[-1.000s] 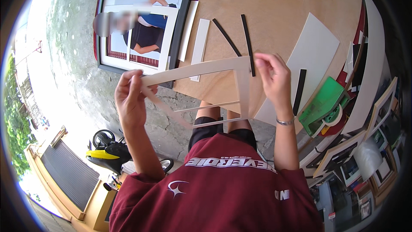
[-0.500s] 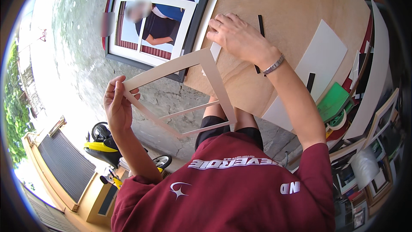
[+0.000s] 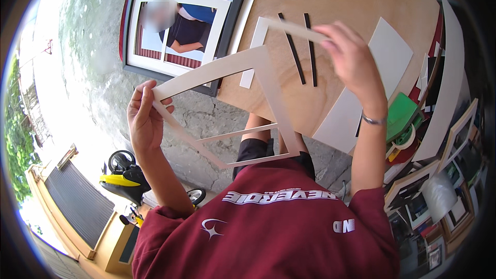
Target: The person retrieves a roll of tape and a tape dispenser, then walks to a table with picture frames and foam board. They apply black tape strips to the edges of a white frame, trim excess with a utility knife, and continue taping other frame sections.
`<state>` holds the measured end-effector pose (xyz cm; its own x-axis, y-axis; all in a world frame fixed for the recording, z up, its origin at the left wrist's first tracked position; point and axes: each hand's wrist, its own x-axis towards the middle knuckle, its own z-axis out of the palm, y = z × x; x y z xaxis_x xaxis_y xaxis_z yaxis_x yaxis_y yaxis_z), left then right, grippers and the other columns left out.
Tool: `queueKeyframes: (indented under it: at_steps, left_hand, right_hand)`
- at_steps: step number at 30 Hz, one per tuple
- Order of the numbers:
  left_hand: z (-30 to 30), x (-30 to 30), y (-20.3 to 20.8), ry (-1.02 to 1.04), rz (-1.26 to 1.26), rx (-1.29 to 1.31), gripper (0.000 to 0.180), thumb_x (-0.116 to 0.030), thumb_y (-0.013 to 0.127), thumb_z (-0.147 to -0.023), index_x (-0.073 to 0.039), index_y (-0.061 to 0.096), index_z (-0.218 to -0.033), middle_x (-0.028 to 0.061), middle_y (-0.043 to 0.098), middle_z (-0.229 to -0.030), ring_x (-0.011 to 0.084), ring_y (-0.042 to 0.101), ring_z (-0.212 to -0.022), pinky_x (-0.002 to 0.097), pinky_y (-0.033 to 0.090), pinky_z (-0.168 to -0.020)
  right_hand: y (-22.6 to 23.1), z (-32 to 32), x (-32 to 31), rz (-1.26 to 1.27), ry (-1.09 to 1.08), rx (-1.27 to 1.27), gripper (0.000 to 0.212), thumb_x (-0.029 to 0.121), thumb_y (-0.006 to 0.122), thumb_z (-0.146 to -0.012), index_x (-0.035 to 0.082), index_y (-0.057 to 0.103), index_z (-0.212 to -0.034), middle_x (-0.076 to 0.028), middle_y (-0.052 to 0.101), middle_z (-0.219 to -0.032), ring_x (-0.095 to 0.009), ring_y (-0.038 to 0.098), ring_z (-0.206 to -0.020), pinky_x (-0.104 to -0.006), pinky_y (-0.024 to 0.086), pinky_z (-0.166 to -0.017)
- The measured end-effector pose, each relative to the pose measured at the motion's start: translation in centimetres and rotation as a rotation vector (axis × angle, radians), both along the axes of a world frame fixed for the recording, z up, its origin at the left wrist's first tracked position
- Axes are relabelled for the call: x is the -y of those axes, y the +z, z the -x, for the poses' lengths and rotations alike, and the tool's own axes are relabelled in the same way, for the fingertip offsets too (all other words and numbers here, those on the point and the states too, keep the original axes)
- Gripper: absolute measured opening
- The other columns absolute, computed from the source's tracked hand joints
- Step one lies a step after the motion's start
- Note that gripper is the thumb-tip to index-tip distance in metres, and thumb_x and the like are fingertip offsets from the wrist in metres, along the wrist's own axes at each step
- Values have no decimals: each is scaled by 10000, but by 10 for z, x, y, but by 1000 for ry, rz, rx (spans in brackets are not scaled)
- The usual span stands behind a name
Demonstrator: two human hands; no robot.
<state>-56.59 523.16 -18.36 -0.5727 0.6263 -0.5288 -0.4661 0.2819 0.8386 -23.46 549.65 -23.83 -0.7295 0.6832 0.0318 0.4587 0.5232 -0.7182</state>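
Note:
My left hand [image 3: 147, 121] is closed on a corner of a cream mat board [image 3: 206, 75]. The mat is tilted in the air over my lap, with a large opening and a smaller one split by a thin bar. My right hand [image 3: 354, 64], over the wooden table, pinches the end of a narrow pale mat strip [image 3: 294, 28]. The strip's other end overlaps a white strip [image 3: 253, 57] lower on the board; I cannot tell whether the two are joined. Two thin black strips [image 3: 293, 49] lie on the wood beneath, side by side.
A black picture frame [image 3: 227, 41] with a matted photo lies on the table's left. White board pieces [image 3: 387, 54] and a green plastic container [image 3: 403, 111] are at the right. Several picture frames [image 3: 413, 186] stack at lower right. A yellow and black motorbike [image 3: 124, 181] stands left.
My right hand has moved right, lifting the narrow strip's end and uncovering a second black strip. The mat in my left hand has shifted slightly right and down.

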Motion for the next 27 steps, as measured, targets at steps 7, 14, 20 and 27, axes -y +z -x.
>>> queueKeyframes:
  at_steps: [7, 14, 20, 27]
  left_hand:
    - [-64, -87, -41, -235, -27, 112, 231, -176, 613, -1051, 15, 640, -1178, 117, 715, -966, 200, 760, -784, 308, 650, -643]
    - [-131, -160, -79, -503, 76, -18, 272, -224, 673, -1022, -8, 660, -1188, 70, 710, -956, 152, 745, -787, 265, 610, -671]
    - [-185, -178, -78, -625, -62, -999, 329, -235, 697, -1000, -21, 673, -1248, 119, 737, -1206, 195, 687, -1119, 373, 524, -979]
    - [-259, -134, -69, -979, -106, -114, 299, -215, 682, -1020, 34, 671, -1185, 91, 724, -1060, 140, 681, -958, 292, 539, -883]
  right_hand:
    - [5, -126, 64, 70, -686, -353, 151, 80, 733, -947, -29, 696, -1044, -90, 607, -996, -185, 542, -946, -315, 459, -853]
    - [21, -160, 121, -224, -564, -262, 220, 65, 730, -925, -39, 733, -1119, -108, 752, -989, -228, 598, -757, -341, 478, -706]
    - [-4, -144, 151, 389, -771, -588, 205, -27, 644, -980, -32, 657, -1185, -98, 688, -1015, -98, 588, -813, -233, 467, -717]
    - [-17, -128, 175, 642, -805, -691, 263, -25, 643, -991, 25, 499, -1205, -27, 612, -912, -39, 590, -729, -181, 467, -595]
